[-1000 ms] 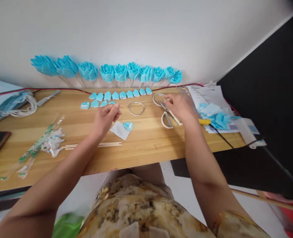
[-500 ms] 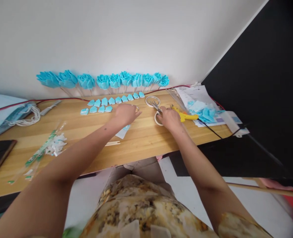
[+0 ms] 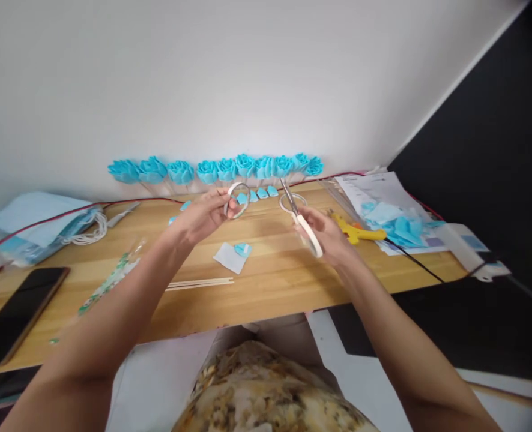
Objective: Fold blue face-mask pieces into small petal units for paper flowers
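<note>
My left hand point(image 3: 203, 217) is raised above the wooden table point(image 3: 266, 282) and closed on a thin tape ring point(image 3: 238, 200), held upright by its rim. My right hand point(image 3: 324, 234) grips white-handled scissors point(image 3: 302, 227), blades pointing up and away, to the right of the ring. Below the hands a white paper square point(image 3: 227, 257) lies on the table with a small blue folded petal point(image 3: 242, 248) on its corner. A second ring point(image 3: 293, 203) lies flat behind the scissors.
Blue paper flowers point(image 3: 221, 168) on sticks lean along the wall, folded blue petals point(image 3: 261, 192) in front. A yellow glue gun point(image 3: 356, 232) and blue scraps point(image 3: 401, 225) lie right. Thin sticks point(image 3: 198, 282), a phone point(image 3: 16, 314), packets point(image 3: 113, 278) and blue masks point(image 3: 41, 222) lie left.
My left hand has picked the ring off the table and lifted it. My right hand has lifted the scissors clear of the table. The camera has tilted upward.
</note>
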The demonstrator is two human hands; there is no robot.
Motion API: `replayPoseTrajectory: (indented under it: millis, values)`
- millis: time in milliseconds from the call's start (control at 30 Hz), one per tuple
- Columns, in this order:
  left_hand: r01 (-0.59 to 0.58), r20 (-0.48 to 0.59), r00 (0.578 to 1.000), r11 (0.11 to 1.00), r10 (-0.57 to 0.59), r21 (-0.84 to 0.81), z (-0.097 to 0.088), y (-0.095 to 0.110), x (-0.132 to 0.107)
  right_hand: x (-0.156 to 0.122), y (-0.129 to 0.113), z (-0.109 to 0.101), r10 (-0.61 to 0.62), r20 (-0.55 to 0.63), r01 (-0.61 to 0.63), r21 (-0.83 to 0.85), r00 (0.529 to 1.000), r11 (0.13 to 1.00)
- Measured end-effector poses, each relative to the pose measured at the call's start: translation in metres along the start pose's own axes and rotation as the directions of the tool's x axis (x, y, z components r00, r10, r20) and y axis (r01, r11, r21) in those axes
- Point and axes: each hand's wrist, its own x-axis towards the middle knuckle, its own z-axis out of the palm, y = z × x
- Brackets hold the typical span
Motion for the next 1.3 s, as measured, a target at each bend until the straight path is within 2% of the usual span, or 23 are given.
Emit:
replayPoseTrajectory:
  millis: [100, 233, 433, 533, 633, 700, 800, 967, 1167, 1300]
  values:
    - [0.032, -0.052, 0.998, 0.991, -0.039, -0.126, -0.006, 0.002, -0.024, 0.001, -0.003, 0.021, 0.075, 0.174, -0.096, 0.121, 0.982, 0.988]
    - [0.080, -0.144, 0.984, 0.982, -0.105, -0.170, -0.012, -0.004, -0.035, 0.002, -0.013, 0.042, 0.014, 0.416, -0.114, 0.218, 0.909, 0.969]
    - [0.060, -0.210, 0.972, 0.974, -0.107, -0.218, -0.021, -0.006, -0.039, 0.009, -0.022, 0.062, 0.034, 0.673, -0.277, 0.257, 0.739, 0.926]
    - [0.027, -0.250, 0.964, 0.968, -0.092, -0.251, -0.024, -0.008, -0.041, 0.021, -0.027, 0.066, -0.016, 0.774, -0.293, 0.259, 0.633, 0.920]
    - [-0.020, -0.280, 0.959, 0.967, -0.054, -0.253, -0.026, -0.013, -0.043, 0.033, -0.025, 0.069, 0.009, 0.844, -0.301, 0.182, 0.537, 0.936]
    - [-0.058, -0.289, 0.957, 0.971, -0.011, -0.230, -0.026, -0.017, -0.044, 0.037, -0.019, 0.071, 0.015, 0.851, -0.319, 0.180, 0.526, 0.930]
    - [-0.107, -0.291, 0.956, 0.974, 0.046, -0.198, -0.027, -0.024, -0.043, 0.034, -0.005, 0.075, -0.014, 0.838, -0.370, 0.256, 0.546, 0.893]
    - [-0.104, -0.328, 0.944, 0.973, 0.032, -0.206, -0.031, -0.031, -0.038, 0.027, 0.012, 0.079, -0.049, 0.868, -0.406, 0.281, 0.495, 0.870]
    - [-0.108, -0.317, 0.946, 0.987, 0.064, -0.122, -0.029, -0.034, -0.037, 0.026, 0.018, 0.083, -0.030, 0.849, -0.407, 0.284, 0.528, 0.868]
    - [-0.121, -0.291, 0.952, 0.989, 0.091, -0.085, -0.026, -0.037, -0.039, 0.022, 0.017, 0.086, -0.023, 0.849, -0.437, 0.295, 0.528, 0.850]
